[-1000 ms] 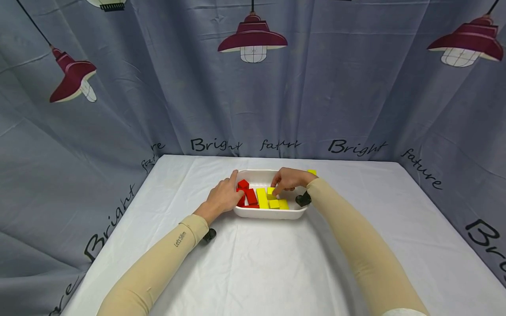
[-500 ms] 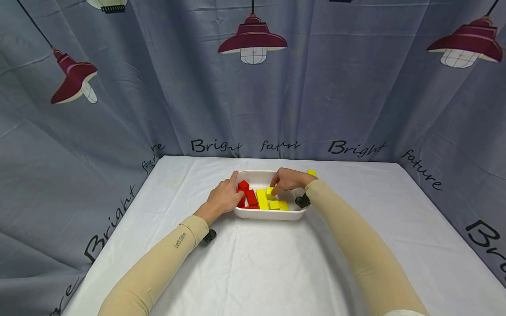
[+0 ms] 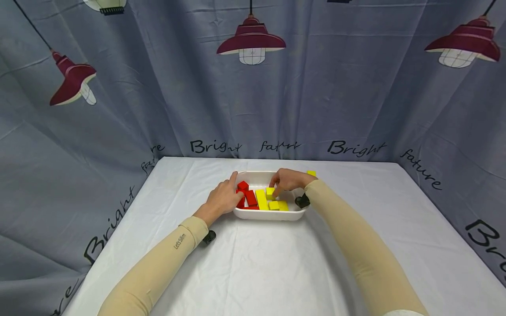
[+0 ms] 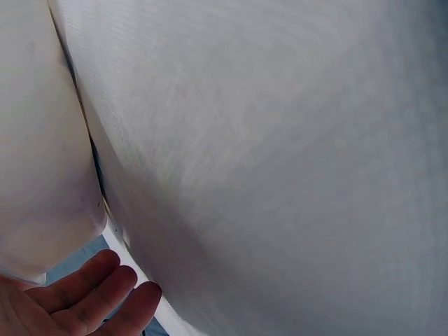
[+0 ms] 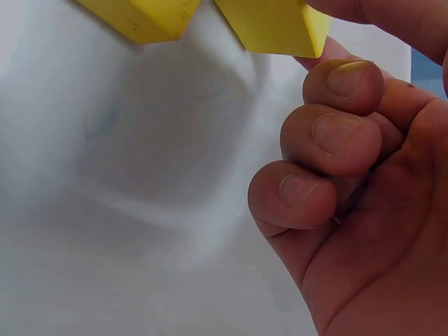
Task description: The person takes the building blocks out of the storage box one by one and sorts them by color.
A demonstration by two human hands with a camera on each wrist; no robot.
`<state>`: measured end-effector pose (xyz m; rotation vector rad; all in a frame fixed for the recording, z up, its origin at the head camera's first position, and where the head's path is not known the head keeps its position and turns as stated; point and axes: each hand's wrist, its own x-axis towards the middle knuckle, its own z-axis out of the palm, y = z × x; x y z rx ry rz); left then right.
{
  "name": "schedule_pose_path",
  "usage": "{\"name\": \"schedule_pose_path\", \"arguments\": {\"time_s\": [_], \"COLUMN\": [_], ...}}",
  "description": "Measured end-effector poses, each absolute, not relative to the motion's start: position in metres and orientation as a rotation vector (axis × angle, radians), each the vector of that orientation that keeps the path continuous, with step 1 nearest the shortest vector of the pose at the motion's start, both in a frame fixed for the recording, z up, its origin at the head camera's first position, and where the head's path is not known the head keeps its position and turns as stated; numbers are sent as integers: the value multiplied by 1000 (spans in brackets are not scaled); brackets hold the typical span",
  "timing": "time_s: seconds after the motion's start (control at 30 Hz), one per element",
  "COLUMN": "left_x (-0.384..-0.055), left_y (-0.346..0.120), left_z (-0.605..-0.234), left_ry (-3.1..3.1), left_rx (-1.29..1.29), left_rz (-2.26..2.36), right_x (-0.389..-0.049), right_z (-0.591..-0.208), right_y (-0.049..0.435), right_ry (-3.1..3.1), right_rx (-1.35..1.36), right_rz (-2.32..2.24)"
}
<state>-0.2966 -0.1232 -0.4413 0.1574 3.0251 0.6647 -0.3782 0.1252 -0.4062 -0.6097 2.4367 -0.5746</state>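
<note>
A white tray (image 3: 269,215) holds several red blocks (image 3: 251,198) at its left and yellow blocks (image 3: 261,200) in its middle. My left hand (image 3: 223,196) grips the tray's left side, its thumb over the rim beside the red blocks and its index finger along the far left corner. Loosely bent fingers of that hand (image 4: 91,297) show in the left wrist view. Reaching in from the right, my right hand (image 3: 290,179) pinches a yellow block (image 5: 273,28) between thumb and index finger, the other fingers curled. It sits just right of the long yellow block.
Another yellow block (image 3: 312,173) lies outside the tray, behind the right wrist. White cloth covers the table (image 3: 261,263). A grey curtain (image 3: 182,105) with printed lamps hangs at the back and sides.
Both hands and the blocks stay almost where they were. The whole head view has shifted slightly.
</note>
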Motion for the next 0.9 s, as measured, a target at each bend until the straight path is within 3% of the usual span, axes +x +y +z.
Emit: {"name": "schedule_pose_path", "arguments": {"time_s": [0.9], "left_x": [-294], "left_y": [-123], "left_z": [-440], "left_ry": [3027], "left_rx": [148], "left_rz": [640], "right_x": [-373], "right_z": [-378], "right_y": [153], "right_ry": [2500], "right_rx": [-690], "right_rz": [-602]}}
